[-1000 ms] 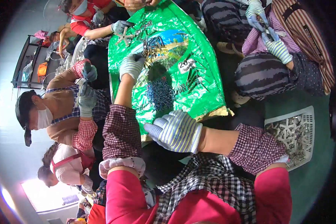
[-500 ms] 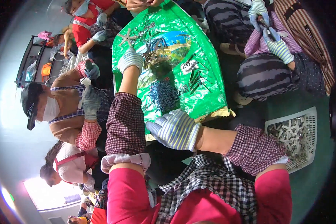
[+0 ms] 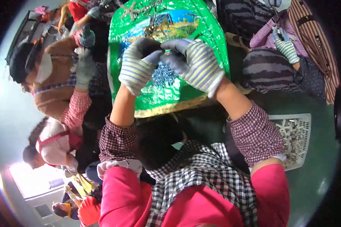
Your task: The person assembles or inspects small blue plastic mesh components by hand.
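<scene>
Both my hands wear striped work gloves with dark grey fingertips. My left hand (image 3: pixel 137 65) and my right hand (image 3: pixel 196 61) are raised together, fingertips touching over a green plastic sheet (image 3: pixel 201 34). Their fingers are curled and pinched toward each other; whatever sits between them is hidden. Just below the fingertips lies a pile of small dark bluish pieces (image 3: pixel 163 75) on the sheet. More thin pale and dark pieces (image 3: pixel 140 9) lie at the sheet's far end.
A white slotted basket (image 3: pixel 305 125) with pale scraps stands at my right. Other people sit around the sheet: one with a mask and gloves (image 3: pixel 53 83) on the left, another with striped gloves (image 3: pixel 286 47) at the upper right. The floor is green.
My right hand has risen from the sheet's near edge and my left hand has drawn back from the far end. They now meet over the dark pile.
</scene>
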Available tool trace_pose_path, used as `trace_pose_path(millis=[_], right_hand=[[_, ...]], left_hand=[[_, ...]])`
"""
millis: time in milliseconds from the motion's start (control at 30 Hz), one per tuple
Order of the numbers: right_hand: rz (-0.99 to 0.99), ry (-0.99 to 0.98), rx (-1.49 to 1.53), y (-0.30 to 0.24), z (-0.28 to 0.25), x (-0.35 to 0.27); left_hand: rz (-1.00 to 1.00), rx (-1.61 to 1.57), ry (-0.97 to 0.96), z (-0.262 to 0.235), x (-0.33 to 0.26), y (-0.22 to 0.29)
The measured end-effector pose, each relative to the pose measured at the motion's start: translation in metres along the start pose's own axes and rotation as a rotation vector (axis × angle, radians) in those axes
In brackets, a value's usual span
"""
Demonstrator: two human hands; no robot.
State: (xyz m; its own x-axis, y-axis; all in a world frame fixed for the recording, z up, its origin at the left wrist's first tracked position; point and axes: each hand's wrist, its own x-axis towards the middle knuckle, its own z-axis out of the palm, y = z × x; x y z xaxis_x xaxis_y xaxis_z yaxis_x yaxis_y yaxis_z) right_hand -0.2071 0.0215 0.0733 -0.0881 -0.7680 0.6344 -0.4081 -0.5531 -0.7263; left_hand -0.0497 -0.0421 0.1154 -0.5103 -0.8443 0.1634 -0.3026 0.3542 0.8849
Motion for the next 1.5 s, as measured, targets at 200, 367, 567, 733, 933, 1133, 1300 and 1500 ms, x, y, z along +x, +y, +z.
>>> trace_pose_path(millis=[200, 367, 567, 733, 933, 1133, 1300, 1500], right_hand=[[0.446, 0.051, 0.532, -0.005, 0.007, -0.005], [0.531, -0.091, 0.626, -0.008, 0.022, -0.016], [0.342, -0.239, 0.039, 0.017, 0.009, -0.02], [-0.032, -0.43, -0.797, 0.027, 0.024, -0.023], [0.108, -0.663, -1.092, 0.03, 0.047, -0.015], [0.034, -0.614, -1.128, 0.042, 0.052, -0.024], [0.047, -0.526, -0.964, 0.023, 0.039, -0.018], [0.172, -0.27, -0.101, 0.003, 0.037, -0.018]], left_hand=[[-0.127, -0.526, -0.052, -0.005, -0.048, 0.004], [-0.053, -0.537, 0.315, 0.023, -0.07, -0.024], [-0.135, -0.487, 0.439, 0.002, -0.065, -0.048], [-0.216, -0.432, 0.445, -0.01, -0.074, -0.041], [-0.177, -0.522, 0.411, -0.011, -0.075, -0.047], [-0.215, -0.531, 0.356, -0.012, -0.078, -0.048], [-0.304, -0.5, 0.267, -0.013, -0.079, -0.06], [-0.328, -0.497, 0.144, -0.003, -0.078, -0.06]])
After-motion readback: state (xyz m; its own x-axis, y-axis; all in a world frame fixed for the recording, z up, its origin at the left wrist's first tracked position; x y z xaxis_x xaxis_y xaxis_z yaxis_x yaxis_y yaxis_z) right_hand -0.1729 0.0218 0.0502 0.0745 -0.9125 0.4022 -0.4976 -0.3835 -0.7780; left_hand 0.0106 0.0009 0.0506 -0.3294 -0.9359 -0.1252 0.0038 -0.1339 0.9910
